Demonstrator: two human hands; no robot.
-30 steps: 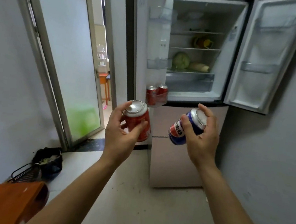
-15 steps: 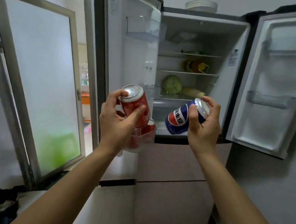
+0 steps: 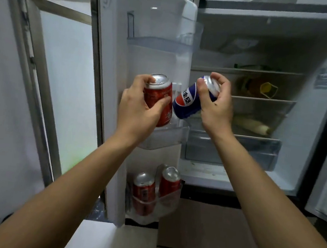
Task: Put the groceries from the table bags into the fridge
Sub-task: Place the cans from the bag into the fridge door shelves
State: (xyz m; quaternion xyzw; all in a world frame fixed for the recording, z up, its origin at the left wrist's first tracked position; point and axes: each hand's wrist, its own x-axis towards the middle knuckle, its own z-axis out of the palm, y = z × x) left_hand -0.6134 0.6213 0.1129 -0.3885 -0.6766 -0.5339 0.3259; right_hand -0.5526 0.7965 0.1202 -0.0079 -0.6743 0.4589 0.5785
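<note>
Dim, soft indoor light; slight blur, wide-angle edge distortion.

The red can [image 3: 156,93] carried white lettering and a silver top. The blue can [image 3: 185,104] showed a red, white and blue emblem with white characters, and a silver top. The left bin can [image 3: 143,193] and the right bin can [image 3: 169,184] were red with silver tops. The fridge lining [image 3: 269,34] was white. The shelf container [image 3: 267,90] was yellow.

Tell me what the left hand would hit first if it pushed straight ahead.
Probably the door's inner wall just above the middle bin: the left hand holds the red can over that bin. Depth is unclear.
</note>
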